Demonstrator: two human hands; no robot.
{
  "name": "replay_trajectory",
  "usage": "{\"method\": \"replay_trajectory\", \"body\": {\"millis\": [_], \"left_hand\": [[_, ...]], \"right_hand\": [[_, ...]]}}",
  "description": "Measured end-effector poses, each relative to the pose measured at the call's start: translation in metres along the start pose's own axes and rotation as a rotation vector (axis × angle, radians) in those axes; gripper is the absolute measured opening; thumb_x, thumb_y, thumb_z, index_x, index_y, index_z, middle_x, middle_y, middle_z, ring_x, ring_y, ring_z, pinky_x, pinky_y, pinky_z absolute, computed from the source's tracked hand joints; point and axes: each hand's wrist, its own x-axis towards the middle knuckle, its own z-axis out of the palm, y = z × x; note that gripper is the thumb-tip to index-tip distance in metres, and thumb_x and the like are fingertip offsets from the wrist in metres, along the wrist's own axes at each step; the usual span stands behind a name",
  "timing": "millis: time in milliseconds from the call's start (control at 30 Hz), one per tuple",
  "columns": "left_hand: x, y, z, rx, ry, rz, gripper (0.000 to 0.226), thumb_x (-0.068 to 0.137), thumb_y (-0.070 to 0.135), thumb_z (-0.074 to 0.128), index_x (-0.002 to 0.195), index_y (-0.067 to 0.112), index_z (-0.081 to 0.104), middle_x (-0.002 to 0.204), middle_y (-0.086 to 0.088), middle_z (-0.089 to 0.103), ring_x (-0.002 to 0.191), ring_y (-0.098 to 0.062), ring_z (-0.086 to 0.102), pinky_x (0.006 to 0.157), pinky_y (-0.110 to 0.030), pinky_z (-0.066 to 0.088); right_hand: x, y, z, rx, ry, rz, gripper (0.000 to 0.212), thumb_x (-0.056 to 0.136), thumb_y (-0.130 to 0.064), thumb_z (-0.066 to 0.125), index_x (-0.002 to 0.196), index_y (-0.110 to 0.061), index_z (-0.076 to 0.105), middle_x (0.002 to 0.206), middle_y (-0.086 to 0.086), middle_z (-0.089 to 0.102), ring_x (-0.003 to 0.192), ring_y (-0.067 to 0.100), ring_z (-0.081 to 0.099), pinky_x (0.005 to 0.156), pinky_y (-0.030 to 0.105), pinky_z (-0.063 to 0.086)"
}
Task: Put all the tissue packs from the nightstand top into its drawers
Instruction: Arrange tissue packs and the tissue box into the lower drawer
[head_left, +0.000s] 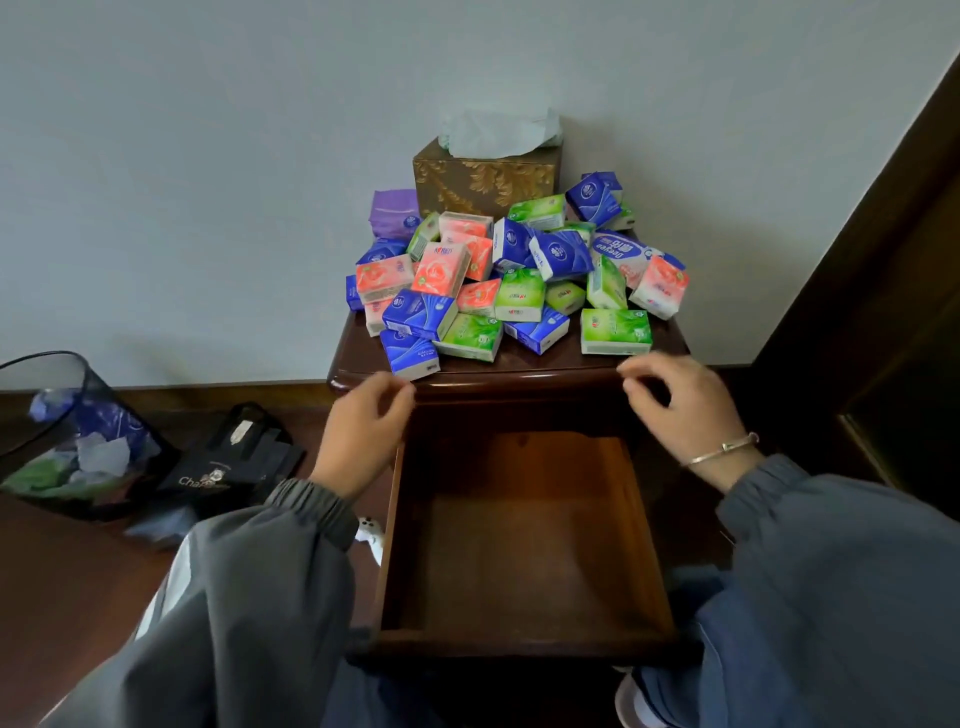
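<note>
tissue packs (519, 296) heaped on nightstand (545, 366) top | drawer (524, 519) pulled out beneath | left hand (363, 436), right hand (680, 410) loosely curled, holding nothing, perhaps touching nightstand's front edge

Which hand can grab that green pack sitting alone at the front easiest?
The right hand. It hovers just in front of the green pack at the nightstand edge; the left hand is across, nearer a blue pack.
</note>
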Motion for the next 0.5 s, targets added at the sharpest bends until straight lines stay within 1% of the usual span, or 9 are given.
{"method": "replay_trajectory", "body": {"millis": [67,100,133,167,200,267,333,400,500], "left_hand": [[0.013,0.011,0.0,-0.007,0.138,0.019,0.009,0.093,0.025,0.055,0.095,0.021,0.062,0.087,0.01,0.065,0.075,-0.002,0.058,0.064,-0.007,0.04],[0.019,0.015,0.002,0.018,0.177,0.041,0.013,0.092,0.024,0.055,0.102,0.019,0.061,0.094,0.006,0.064,0.081,-0.006,0.058,0.068,-0.009,0.04],[0.025,0.017,0.005,0.065,0.203,0.071,0.02,0.092,0.024,0.055,0.11,0.016,0.059,0.104,0.001,0.062,0.089,-0.012,0.058,0.075,-0.017,0.043],[0.03,0.019,0.008,0.123,0.223,0.094,0.029,0.092,0.025,0.056,0.118,0.013,0.056,0.113,-0.004,0.059,0.1,-0.018,0.056,0.083,-0.028,0.045],[0.035,0.02,0.012,0.176,0.243,0.1,0.037,0.092,0.027,0.056,0.125,0.012,0.053,0.121,-0.008,0.055,0.109,-0.023,0.053,0.089,-0.038,0.043],[0.042,0.021,0.017,0.221,0.269,0.061,0.05,0.092,0.032,0.057,0.136,0.015,0.044,0.136,-0.011,0.044,0.124,-0.028,0.045,0.097,-0.047,0.041],[0.048,0.018,0.021,0.206,0.261,-0.009,0.058,0.092,0.04,0.054,0.143,0.02,0.034,0.147,-0.011,0.032,0.133,-0.029,0.036,0.103,-0.051,0.04],[0.053,0.015,0.024,0.216,0.219,-0.033,0.064,0.092,0.048,0.051,0.147,0.027,0.026,0.154,-0.009,0.021,0.139,-0.031,0.027,0.106,-0.054,0.036],[0.06,0.012,0.031,0.258,0.12,-0.043,0.068,0.091,0.059,0.044,0.149,0.036,0.018,0.158,-0.007,0.011,0.144,-0.032,0.018,0.11,-0.059,0.027]], "right_hand": [[0.024,0.005,-0.003,-0.078,0.137,0.036,0.022,0.083,-0.015,0.063,0.104,-0.009,0.067,0.099,0.011,0.069,0.095,0.034,0.06,0.084,0.043,0.048],[0.034,0.008,-0.002,-0.115,0.152,0.056,0.027,0.084,-0.019,0.062,0.109,-0.009,0.064,0.104,0.012,0.068,0.099,0.035,0.058,0.086,0.043,0.045],[0.042,0.011,0.001,-0.159,0.134,0.065,0.034,0.084,-0.024,0.061,0.115,-0.01,0.061,0.111,0.013,0.065,0.104,0.035,0.055,0.088,0.043,0.043],[0.048,0.014,0.006,-0.206,0.092,0.06,0.042,0.084,-0.029,0.061,0.122,-0.012,0.057,0.119,0.012,0.061,0.11,0.035,0.052,0.091,0.043,0.041],[0.051,0.017,0.012,-0.257,0.044,0.046,0.049,0.084,-0.035,0.06,0.129,-0.015,0.051,0.127,0.012,0.055,0.118,0.034,0.047,0.094,0.044,0.039],[0.053,0.02,0.024,-0.362,-0.038,0.016,0.062,0.086,-0.045,0.056,0.14,-0.02,0.04,0.143,0.011,0.042,0.132,0.034,0.035,0.102,0.047,0.033],[0.051,0.023,0.037,-0.435,-0.087,-0.007,0.066,0.087,-0.051,0.05,0.144,-0.025,0.031,0.152,0.008,0.029,0.139,0.033,0.025,0.108,0.051,0.027],[0.046,0.028,0.049,-0.46,-0.134,0.005,0.066,0.089,-0.054,0.044,0.147,-0.028,0.024,0.157,0.003,0.017,0.144,0.029,0.014,0.112,0.054,0.02],[0.043,0.035,0.058,-0.437,-0.142,0.019,0.064,0.091,-0.055,0.038,0.147,-0.029,0.022,0.158,0.001,0.013,0.145,0.027,0.009,0.112,0.055,0.018]]}}
